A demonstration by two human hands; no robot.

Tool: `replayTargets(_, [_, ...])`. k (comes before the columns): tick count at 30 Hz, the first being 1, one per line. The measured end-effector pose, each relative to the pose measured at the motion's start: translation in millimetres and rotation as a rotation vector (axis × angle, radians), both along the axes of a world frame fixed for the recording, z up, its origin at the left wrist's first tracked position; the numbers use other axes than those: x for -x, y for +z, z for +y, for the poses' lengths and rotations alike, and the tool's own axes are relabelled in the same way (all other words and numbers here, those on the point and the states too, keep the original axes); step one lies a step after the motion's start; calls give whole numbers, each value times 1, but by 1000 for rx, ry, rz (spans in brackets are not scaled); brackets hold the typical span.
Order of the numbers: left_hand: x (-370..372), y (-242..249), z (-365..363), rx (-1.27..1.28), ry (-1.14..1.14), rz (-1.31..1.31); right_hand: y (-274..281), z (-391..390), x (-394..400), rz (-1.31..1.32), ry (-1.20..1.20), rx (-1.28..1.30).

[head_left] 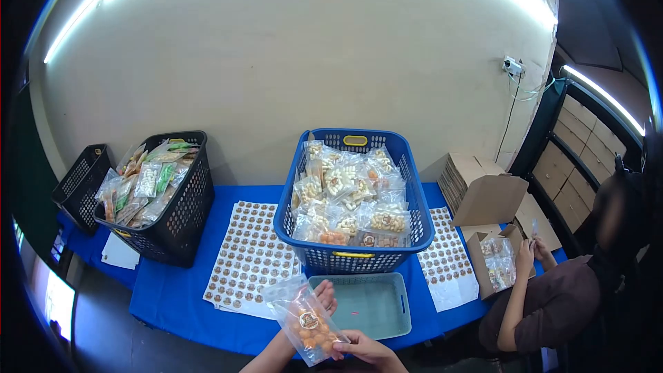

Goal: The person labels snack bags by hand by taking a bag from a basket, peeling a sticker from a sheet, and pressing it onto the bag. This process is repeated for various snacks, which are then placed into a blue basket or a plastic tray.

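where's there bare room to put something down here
Widest is the blue cloth between the larger black basket and the left sticker sheets. A narrower strip runs between the green tray and the right sticker sheets; the tray's floor is mostly bare too. Crowded: the blue basket and that black one, both heaped with packets.

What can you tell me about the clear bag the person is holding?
The bag is a clear, plastic-looking pouch with round orange pieces in its lower part. A round brown-and-white sticker is on its front. It tilts, top to the left, near the grey-green tray. The right hand grips its lower right edge; the left hand is partly behind it, contact unclear.
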State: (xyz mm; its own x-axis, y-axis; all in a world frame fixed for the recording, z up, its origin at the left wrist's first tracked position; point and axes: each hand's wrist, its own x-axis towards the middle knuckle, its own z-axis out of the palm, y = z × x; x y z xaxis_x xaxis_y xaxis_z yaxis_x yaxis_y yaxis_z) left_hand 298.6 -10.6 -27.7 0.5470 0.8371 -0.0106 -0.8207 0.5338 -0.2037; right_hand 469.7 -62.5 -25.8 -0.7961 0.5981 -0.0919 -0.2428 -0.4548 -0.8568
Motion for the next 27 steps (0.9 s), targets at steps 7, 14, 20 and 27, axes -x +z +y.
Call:
replayTargets(7, [-1,9,-35,-265,8,628,7,11,-18,-139,-529,-66])
replayTargets(14, [6,-8,-31,-488,-179,1067,-19,14,-25,-288,-352,-70])
replayTargets(20, [10,10,-38,-510,-64,1249,-19,17,-19,-292,-412,-135])
replayTargets(27, [35,-7,-31,-478,-144,1260,-11,26,16,-259,-487,-205])
